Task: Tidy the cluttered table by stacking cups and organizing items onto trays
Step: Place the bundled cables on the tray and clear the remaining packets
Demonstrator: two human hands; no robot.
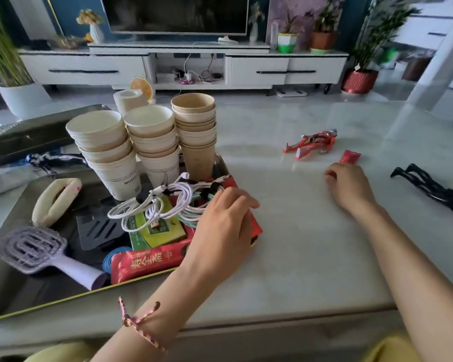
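Observation:
A dark metal tray (19, 291) at the left holds three stacks of paper cups (149, 142), coiled white cables (165, 202), a green box (160, 231), red packets (147, 262), a lilac hairbrush (37, 249) and a cream clip (55, 199). My left hand (222, 228) rests with relaxed fingers on the red packet at the tray's right edge. My right hand (348, 186) lies on the table with fingers curled, its fingertips at a small red sachet (349, 156). I cannot tell whether it pinches the sachet.
A red toy figure (311, 142) lies beyond my right hand, a black toy figure (434, 189) at the far right. A second dark tray (24, 137) sits at the back left, with one more cup (128, 100) behind the stacks. The table's front edge is near me.

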